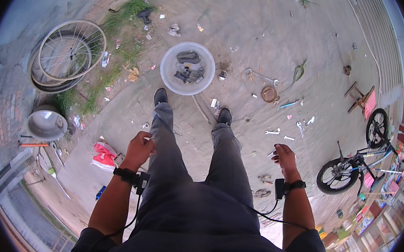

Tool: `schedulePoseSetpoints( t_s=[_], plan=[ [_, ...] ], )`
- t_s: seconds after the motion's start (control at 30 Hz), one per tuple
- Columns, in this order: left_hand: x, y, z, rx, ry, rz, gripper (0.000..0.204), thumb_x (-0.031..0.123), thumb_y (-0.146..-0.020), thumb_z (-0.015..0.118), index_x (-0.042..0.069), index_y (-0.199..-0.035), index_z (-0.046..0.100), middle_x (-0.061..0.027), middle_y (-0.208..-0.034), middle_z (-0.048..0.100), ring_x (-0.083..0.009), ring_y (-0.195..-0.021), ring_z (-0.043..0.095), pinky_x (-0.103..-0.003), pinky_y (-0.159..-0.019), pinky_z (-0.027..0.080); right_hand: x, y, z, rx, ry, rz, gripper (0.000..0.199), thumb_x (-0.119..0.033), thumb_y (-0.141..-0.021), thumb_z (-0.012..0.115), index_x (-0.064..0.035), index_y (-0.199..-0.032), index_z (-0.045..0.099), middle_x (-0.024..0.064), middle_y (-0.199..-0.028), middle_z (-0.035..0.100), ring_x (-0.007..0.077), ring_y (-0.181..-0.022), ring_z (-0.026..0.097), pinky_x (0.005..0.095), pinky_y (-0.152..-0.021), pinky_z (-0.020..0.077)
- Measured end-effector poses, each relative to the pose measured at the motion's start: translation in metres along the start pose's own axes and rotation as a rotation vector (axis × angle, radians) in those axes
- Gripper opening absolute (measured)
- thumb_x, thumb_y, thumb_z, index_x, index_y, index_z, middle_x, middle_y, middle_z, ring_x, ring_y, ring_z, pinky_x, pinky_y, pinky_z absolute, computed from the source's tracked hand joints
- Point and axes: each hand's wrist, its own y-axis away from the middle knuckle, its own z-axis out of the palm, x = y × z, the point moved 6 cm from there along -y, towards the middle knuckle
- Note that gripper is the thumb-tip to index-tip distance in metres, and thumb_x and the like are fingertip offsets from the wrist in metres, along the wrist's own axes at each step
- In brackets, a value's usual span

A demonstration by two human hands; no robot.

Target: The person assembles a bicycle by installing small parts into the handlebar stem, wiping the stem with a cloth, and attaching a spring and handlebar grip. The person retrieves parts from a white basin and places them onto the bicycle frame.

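Note:
My left hand [140, 149] hangs beside my left thigh, its fingers loosely bent and nothing visible in them. On the other side, my right hand [285, 159] hovers above the ground with fingers partly stretched, and I see nothing held. Small wrenches [273, 132] lie on the ground beyond it. In front of my feet stands a round whitish basin [167, 77] containing a dark, folded rubber-like piece [188, 57] and several dark metal parts [190, 75]. Neither hand touches the basin. A large wrench [262, 77] lies to its right, near a rusty round part [269, 94].
A spoked wheel [71, 56] rests with a tyre [35, 78] at the left, above a grey metal basin [45, 133]. At the right are a small bicycle [348, 171] and a wooden folding stool [360, 99]. A red-and-white bag [105, 156] lies near my left arm.

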Motion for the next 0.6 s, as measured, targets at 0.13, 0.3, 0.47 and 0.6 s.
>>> schedulePoseSetpoints(
  t_s=[0.13,0.3,0.47,0.6],
  plan=[
    [0.012,-0.075,0.001,-0.128,-0.044,-0.001,0.035,0.019,-0.098,0.064,-0.003,-0.125,0.057,-0.0116,-0.093,0.074,-0.0178,-0.074,0.075,-0.030,-0.060,0.055,0.007,-0.017,0.053,0.029,0.062,-0.012,0.036,-0.036,-0.097,0.068,-0.0060,-0.117,0.071,0.0063,-0.087,0.070,0.0140,-0.064,0.070,0.0282,-0.054,0.0525],
    [-0.004,-0.150,0.032,-0.320,-0.018,-0.056,0.031,0.019,-0.100,0.062,0.002,-0.124,0.057,-0.0088,-0.095,0.073,-0.0162,-0.077,0.074,-0.029,-0.060,0.053,-0.002,-0.073,0.154,-0.050,0.247,-0.233,0.031,-0.031,-0.100,0.068,-0.0065,-0.119,0.071,0.0056,-0.090,0.070,0.0140,-0.073,0.070,0.0277,-0.060,0.0535],
    [-0.022,-0.202,0.065,-0.416,0.036,-0.107,0.033,0.020,-0.100,0.064,0.000,-0.125,0.056,-0.0097,-0.094,0.073,-0.0165,-0.078,0.075,-0.028,-0.060,0.053,-0.050,-0.153,0.269,-0.053,0.552,-0.504,0.028,-0.027,-0.096,0.071,-0.0067,-0.115,0.073,0.0125,-0.110,0.070,0.0257,-0.093,0.072,0.0378,-0.078,0.0583],
    [-0.033,-0.230,0.087,-0.446,0.094,-0.158,0.033,0.020,-0.101,0.062,-0.001,-0.126,0.055,-0.0092,-0.095,0.073,-0.0165,-0.081,0.075,-0.029,-0.062,0.053,-0.092,-0.222,0.347,-0.094,0.704,-0.565,0.030,-0.026,-0.091,0.071,-0.0127,-0.118,0.073,0.0119,-0.120,0.066,0.0328,-0.104,0.069,0.0430,-0.092,0.0565]
  ],
)
